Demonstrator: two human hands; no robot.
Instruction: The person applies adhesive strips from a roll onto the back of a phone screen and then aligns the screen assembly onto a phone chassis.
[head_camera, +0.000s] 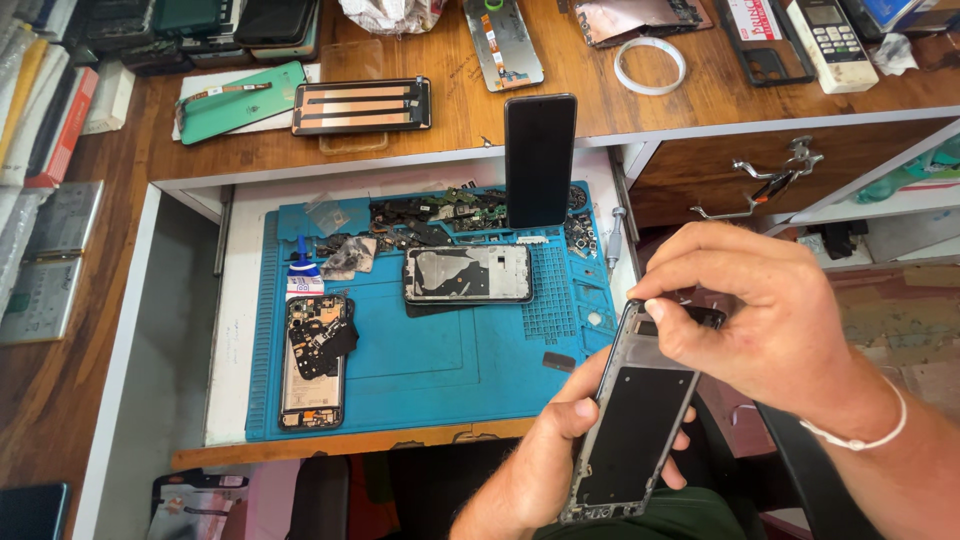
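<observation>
1. Two hands were in view: the left hand and the right hand.
2. One phone frame was between them.
3. One blue mat lay on the pulled-out shelf.
4. Two opened phones lay on the mat: one at its left, one in the middle.
5. One dark phone stood upright at the mat's back.
6. One tape ring lay on the table.
7. One green back cover lay there too.
8. One wristband was on the right wrist.
</observation>
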